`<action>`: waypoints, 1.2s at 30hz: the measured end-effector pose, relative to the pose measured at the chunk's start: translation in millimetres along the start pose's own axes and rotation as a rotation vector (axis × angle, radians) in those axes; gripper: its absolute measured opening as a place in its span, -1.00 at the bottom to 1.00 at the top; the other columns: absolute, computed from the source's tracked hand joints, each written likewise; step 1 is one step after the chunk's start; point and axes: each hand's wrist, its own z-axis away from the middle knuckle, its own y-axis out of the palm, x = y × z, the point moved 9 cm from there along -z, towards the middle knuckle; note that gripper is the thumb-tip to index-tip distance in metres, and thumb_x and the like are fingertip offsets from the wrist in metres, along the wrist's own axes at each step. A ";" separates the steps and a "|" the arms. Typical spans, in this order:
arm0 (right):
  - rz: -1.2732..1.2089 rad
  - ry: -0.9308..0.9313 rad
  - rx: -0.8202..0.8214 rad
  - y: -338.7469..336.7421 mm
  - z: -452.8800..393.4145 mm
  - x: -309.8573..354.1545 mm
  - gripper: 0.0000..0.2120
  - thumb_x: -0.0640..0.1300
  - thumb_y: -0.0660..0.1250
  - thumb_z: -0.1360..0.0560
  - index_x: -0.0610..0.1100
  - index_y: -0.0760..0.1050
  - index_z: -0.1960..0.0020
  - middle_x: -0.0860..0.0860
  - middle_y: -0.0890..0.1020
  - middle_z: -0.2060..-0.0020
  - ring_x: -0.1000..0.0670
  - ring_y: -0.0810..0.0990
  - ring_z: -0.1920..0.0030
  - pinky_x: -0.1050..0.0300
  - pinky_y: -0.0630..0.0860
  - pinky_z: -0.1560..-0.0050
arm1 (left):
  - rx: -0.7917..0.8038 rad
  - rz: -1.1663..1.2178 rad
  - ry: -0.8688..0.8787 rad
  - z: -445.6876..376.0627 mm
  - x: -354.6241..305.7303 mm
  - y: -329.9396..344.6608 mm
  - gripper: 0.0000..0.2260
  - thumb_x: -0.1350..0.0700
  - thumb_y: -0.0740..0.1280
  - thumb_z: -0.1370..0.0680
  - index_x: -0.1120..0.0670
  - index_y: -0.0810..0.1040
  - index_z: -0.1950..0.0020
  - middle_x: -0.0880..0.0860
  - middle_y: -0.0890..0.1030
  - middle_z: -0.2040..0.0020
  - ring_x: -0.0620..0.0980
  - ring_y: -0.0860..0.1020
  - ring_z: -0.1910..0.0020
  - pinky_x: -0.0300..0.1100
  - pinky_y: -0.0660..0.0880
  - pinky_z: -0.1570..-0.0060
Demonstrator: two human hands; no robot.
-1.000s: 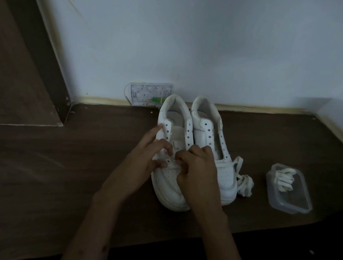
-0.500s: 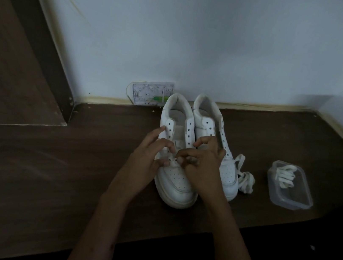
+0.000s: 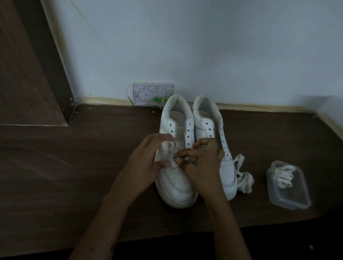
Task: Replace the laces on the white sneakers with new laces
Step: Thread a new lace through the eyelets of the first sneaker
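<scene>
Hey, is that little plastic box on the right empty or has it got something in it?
Not empty. White laces lie bundled in the far end of the clear plastic box; its near end looks bare.

Both hands pinching a lace at the left sneaker's lowest eyelets.

two white sneakers side by side, mostly unlaced; loose laces just right, more in tub

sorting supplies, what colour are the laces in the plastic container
White, or off-white in the dim light: the laces in the clear plastic container, head view.
</scene>
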 end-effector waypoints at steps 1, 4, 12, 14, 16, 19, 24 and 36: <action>0.018 -0.006 0.007 0.5 -0.1 -0.1 -0.94 -0.08 0.51 -0.38 0.05 0.67 0.17 0.18 0.25 -0.03 0.03 0.21 -0.22 0.19 0.19 -0.26 | -0.010 0.030 -0.019 1.2 0.9 0.5 -0.54 0.19 0.46 -0.46 -0.13 0.43 -0.27 -0.21 0.43 -0.27 -0.34 0.36 -0.31 -0.45 0.31 -0.24; 0.104 -0.026 0.016 2.9 0.6 0.8 -0.94 -0.05 0.48 -0.40 0.06 0.68 0.13 0.17 0.23 -0.06 0.07 0.17 -0.18 0.46 0.04 -0.04 | -0.017 0.095 -0.094 6.5 7.0 4.9 -0.57 0.27 0.45 -0.47 -0.08 0.42 -0.22 -0.14 0.48 -0.25 -0.17 0.45 -0.31 -0.15 0.48 -0.23; -0.012 -0.088 -0.288 -11.4 38.8 12.2 -0.72 -0.21 0.47 -0.42 -0.07 0.57 -0.12 0.13 0.28 -0.13 0.07 0.36 -0.18 0.09 0.46 -0.17 | -0.137 -0.008 -0.072 11.5 3.2 -2.0 -0.86 0.26 0.48 -0.44 0.02 0.64 0.13 -0.02 0.60 -0.19 -0.21 0.53 -0.14 -0.54 0.39 -0.01; -0.057 0.015 -0.389 -17.4 60.8 4.9 -0.52 -0.14 0.52 -0.38 -0.09 0.41 -0.23 0.10 0.30 -0.19 0.12 0.30 -0.19 0.17 0.41 -0.17 | -0.135 -0.007 -0.060 11.5 -0.5 -1.4 -0.88 0.25 0.46 -0.46 0.02 0.65 0.11 -0.03 0.61 -0.18 -0.23 0.53 -0.14 -0.57 0.36 -0.01; 0.032 0.057 -0.424 -18.4 73.4 -0.5 -0.51 -0.03 0.53 -0.36 -0.09 0.39 -0.17 0.03 0.36 -0.17 0.12 0.24 -0.14 0.16 0.37 -0.09 | -0.115 -0.011 -0.049 11.0 -2.8 -0.6 -0.90 0.20 0.46 -0.47 0.01 0.64 0.08 -0.07 0.59 -0.19 -0.30 0.51 -0.14 -0.55 0.39 0.02; 0.083 -0.011 -0.382 -14.8 74.9 -1.3 -0.67 0.04 0.45 -0.43 -0.10 0.48 -0.08 0.05 0.47 -0.05 0.10 0.38 -0.06 0.07 0.51 -0.02 | -0.115 -0.012 -0.068 10.8 -0.2 0.1 -0.92 0.14 0.49 -0.45 0.02 0.65 0.09 -0.14 0.57 -0.17 -0.42 0.46 -0.14 -0.51 0.43 0.02; 0.124 -0.130 -0.342 -5.4 81.9 2.6 -0.57 0.03 0.46 -0.43 -0.19 0.56 -0.20 -0.05 0.58 -0.16 0.01 0.51 -0.22 0.19 0.45 -0.19 | -0.144 -0.071 -0.073 8.2 -4.9 0.0 -0.94 0.23 0.41 -0.51 0.08 0.60 0.09 -0.11 0.57 -0.12 -0.34 0.49 -0.06 -0.56 0.34 -0.03; 0.203 -0.168 -0.305 14.2 88.7 -6.3 -0.45 0.17 0.18 -0.56 -0.13 0.39 -0.42 -0.05 0.39 -0.43 0.02 0.30 -0.46 0.19 0.32 -0.32 | -0.325 -0.187 -0.224 17.5 11.0 -48.2 -0.66 -0.03 0.32 -0.59 0.02 0.45 -0.34 -0.03 0.46 -0.30 -0.11 0.39 -0.27 -0.13 0.34 -0.17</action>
